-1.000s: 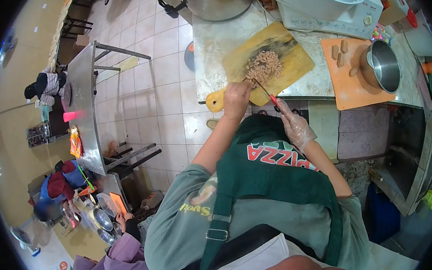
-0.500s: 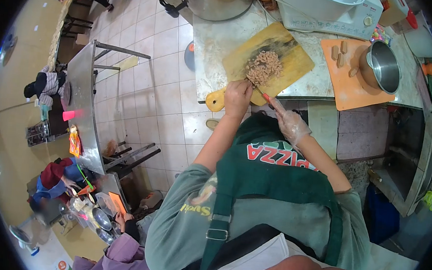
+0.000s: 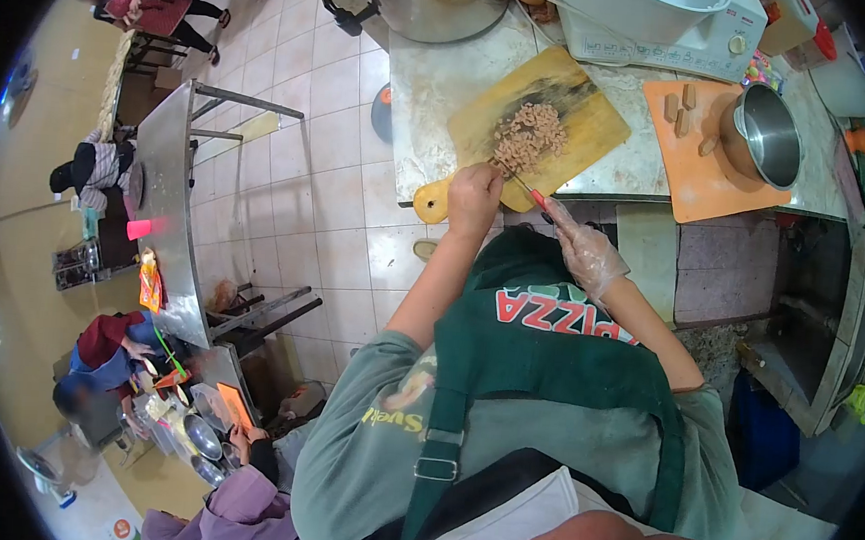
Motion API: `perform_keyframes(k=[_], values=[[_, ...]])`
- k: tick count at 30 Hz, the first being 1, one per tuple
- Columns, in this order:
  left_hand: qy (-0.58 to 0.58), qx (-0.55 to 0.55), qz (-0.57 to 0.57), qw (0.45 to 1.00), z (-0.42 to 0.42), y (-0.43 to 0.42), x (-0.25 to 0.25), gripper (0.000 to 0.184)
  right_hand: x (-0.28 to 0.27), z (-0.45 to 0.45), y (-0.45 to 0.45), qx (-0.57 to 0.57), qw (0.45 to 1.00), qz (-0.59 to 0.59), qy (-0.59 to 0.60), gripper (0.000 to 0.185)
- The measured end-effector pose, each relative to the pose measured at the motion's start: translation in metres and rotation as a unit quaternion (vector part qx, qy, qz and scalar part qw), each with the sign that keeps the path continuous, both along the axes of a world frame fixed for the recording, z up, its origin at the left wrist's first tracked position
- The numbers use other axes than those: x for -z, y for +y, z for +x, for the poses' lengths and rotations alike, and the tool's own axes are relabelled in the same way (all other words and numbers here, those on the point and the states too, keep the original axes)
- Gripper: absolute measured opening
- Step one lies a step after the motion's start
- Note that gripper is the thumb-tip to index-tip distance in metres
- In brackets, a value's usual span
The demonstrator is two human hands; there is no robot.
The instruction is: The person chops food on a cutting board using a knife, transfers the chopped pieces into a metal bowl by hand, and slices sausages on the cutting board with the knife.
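My right hand (image 3: 590, 255), in a clear plastic glove, grips a knife (image 3: 539, 197) by its red handle. The blade points up and left over the near edge of a worn yellow wooden cutting board (image 3: 589, 110). Bare and closed, my left hand (image 3: 475, 198) has its fingertips at the blade's front end, by the board's round handle; they hide the tip. Just beyond the blade lies a pile of finely chopped pinkish-brown meat (image 3: 530, 136).
An orange mat (image 3: 675, 167) to the right bears several brown pieces (image 3: 683, 120) and a steel pot (image 3: 759, 142). A white appliance (image 3: 660, 35) and large metal container (image 3: 426, 4) stand behind the board. Other people work at a metal table (image 3: 171, 202) on the left.
The knife and both hands stay almost in place; my right hand shifts slightly and its fingers look more extended. In the background, a person at the upper left has moved into fuller view.
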State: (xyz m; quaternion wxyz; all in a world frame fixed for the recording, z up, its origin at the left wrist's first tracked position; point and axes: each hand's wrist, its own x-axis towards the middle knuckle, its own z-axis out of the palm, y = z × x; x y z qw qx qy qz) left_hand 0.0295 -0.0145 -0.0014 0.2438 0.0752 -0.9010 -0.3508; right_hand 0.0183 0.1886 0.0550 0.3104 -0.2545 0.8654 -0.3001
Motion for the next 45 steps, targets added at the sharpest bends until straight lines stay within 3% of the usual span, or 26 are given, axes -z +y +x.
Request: perform_keyframes(k=[3, 12, 17, 20, 36, 38, 45], values=[[0.001, 0.008, -0.018, 1.0, 0.0, 0.0, 0.0, 0.003, 0.004, -0.001, -0.006, 0.003, 0.999, -0.038, 0.027, 0.05], [-0.032, -0.009, -0.012, 0.999, -0.002, 0.002, -0.002, 0.004, 0.002, 0.0, 0.0, 0.003, 0.998, 0.068, -0.004, 0.051], [-0.03, 0.002, -0.009, 1.0, -0.002, 0.001, -0.006, 0.005, 0.026, 0.013, 0.024, 0.013, 0.999, -0.005, 0.029, 0.049], [-0.014, 0.02, -0.006, 1.0, 0.0, 0.0, -0.006, 0.009, 0.006, 0.007, 0.014, 0.023, 0.999, 0.025, -0.015, 0.05], [-0.041, -0.018, 0.054, 0.997, 0.0, 0.0, -0.011, 0.013, -0.006, -0.003, -0.003, 0.016, 0.999, -0.041, 0.006, 0.049], [-0.039, -0.012, 0.059, 0.997, 0.0, 0.0, -0.012, 0.013, -0.009, -0.004, -0.005, 0.017, 0.999, -0.005, -0.026, 0.049], [-0.054, -0.023, 0.068, 0.996, 0.006, -0.001, -0.01, 0.017, 0.008, 0.0, -0.004, 0.024, 0.999, -0.03, 0.006, 0.052]])
